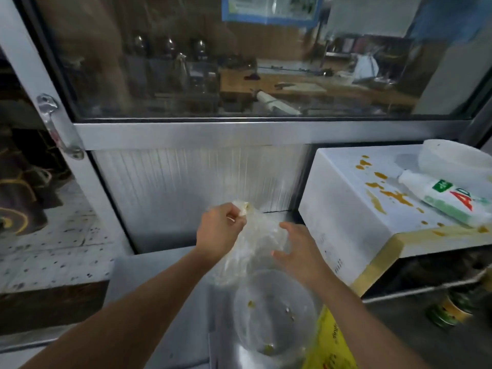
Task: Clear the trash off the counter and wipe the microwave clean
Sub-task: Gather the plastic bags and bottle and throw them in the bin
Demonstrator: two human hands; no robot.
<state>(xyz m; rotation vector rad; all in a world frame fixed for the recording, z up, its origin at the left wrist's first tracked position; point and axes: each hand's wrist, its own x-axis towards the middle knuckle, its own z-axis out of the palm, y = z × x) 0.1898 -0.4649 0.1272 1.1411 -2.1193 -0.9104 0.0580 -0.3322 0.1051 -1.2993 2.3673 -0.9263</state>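
The left hand (218, 230) pinches the top of a crumpled clear plastic bag (255, 243) with curled fingers. The right hand (298, 251) is just beside the bag, fingers spread and relaxed; if they touch the film is hard to tell. The bag hangs over a clear-lined bin (274, 315), whose lower part is cut off by the frame edge. The white microwave (354, 209), stained orange on top, stands near on the right, its front hidden. A bottle (447, 198) lies on it, partly cut off.

Crumpled clear plastic bag (255, 241) hangs above bin; white microwave (354, 209) top sauce-spattered
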